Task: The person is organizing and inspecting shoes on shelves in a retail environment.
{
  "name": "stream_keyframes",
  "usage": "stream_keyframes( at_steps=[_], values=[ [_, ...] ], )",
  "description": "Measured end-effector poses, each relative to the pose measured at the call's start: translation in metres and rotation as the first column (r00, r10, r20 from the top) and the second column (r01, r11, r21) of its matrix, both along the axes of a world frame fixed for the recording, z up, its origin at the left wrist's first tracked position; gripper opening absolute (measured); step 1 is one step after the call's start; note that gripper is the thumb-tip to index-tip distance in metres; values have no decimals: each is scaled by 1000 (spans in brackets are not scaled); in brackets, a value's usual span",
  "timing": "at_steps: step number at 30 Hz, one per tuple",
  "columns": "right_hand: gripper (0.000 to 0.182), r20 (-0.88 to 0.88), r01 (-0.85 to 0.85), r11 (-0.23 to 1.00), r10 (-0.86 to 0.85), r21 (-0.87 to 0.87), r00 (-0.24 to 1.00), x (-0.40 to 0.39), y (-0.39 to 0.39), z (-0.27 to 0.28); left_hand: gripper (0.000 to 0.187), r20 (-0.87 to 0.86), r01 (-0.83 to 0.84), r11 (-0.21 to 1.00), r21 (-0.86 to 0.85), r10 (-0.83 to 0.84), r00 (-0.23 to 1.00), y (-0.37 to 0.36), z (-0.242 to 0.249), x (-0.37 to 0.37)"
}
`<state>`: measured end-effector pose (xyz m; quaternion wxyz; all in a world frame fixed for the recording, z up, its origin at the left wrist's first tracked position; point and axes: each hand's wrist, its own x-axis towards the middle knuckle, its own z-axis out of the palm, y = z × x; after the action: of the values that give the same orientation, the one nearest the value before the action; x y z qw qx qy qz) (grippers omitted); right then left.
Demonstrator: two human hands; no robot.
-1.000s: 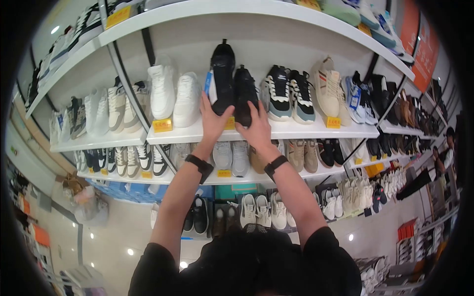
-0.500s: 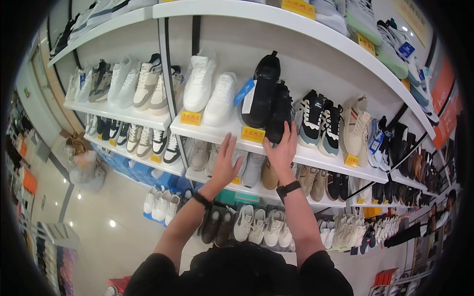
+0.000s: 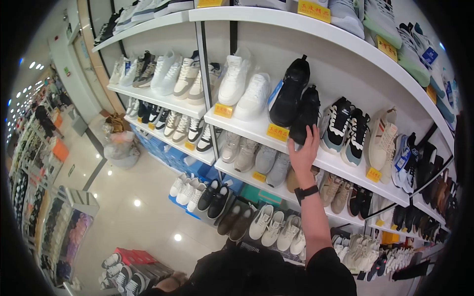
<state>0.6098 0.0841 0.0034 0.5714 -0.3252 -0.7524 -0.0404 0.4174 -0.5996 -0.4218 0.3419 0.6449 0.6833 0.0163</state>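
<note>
My right hand (image 3: 304, 151) reaches up to the middle shelf, with a dark band on its wrist. Its thumb and fingers lie around the toe of a black shoe (image 3: 307, 111), which rests on the shelf. The matching black shoe (image 3: 291, 93) stands close on its left, with a blue tag (image 3: 277, 92) at its side. A yellow price card (image 3: 278, 132) sits at the shelf edge below the pair. My left hand is out of sight; only a small part of what looks like my left arm (image 3: 170, 283) shows at the bottom edge.
White sneakers (image 3: 234, 79) stand left of the black pair, and black-and-teal sneakers (image 3: 338, 126) stand right. The white shelf (image 3: 247, 126) has more shoe rows above and below. A plastic bag (image 3: 121, 150) lies on the floor at left, and a display stand (image 3: 79, 202) stands nearby.
My left hand has dropped from the shelf front and left the view. My right hand stays at the black shoe's toe. The view has turned left, so the shelves appear farther right.
</note>
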Motion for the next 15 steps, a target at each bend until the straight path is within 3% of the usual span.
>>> stream_keyframes(
  at_steps=[3, 4, 6, 7, 8, 10, 11, 13, 15],
  values=[
    [62, -97, -56, 998, 58, 31, 994, 0, -4, 1, 37, 267, -415, 901, -122, 433, 861, -49, 15, 21],
    [62, -104, -68, 998, 69, 8, 992, -2, -11, 4, 32, 91, -364, 910, -199, 387, 918, -56, 15, 13],
    [56, -142, -166, 983, 176, 81, 974, -11, -29, 11, 27, -324, -155, 931, -330, 43, 945, -28, 42, -12],
    [56, -137, -244, 965, 255, 93, 957, -18, -41, 13, 27, -446, -150, 935, -321, -9, 895, 3, 56, -34],
    [57, -116, -315, 946, 322, 79, 940, -28, -50, 13, 24, -456, -279, 922, -270, 133, 880, 49, 74, -63],
    [60, -86, -452, 892, 452, 28, 888, -56, -64, 16, 25, -197, -647, 759, 72, 647, 737, 173, 145, -107],
    [63, -83, -514, 857, 511, -17, 855, -72, -69, 18, 29, 23, -734, 643, 219, 749, 662, 237, 188, -122],
    [68, -55, -498, 861, 495, -102, 867, -106, -72, 27, 39, 368, -750, 494, 440, 662, 653, 355, 276, -134],
    [73, -21, -473, 861, 478, -185, 878, -137, -62, 32, 51, 513, -667, 408, 623, 431, 742, 452, 355, -129]
  ],
)
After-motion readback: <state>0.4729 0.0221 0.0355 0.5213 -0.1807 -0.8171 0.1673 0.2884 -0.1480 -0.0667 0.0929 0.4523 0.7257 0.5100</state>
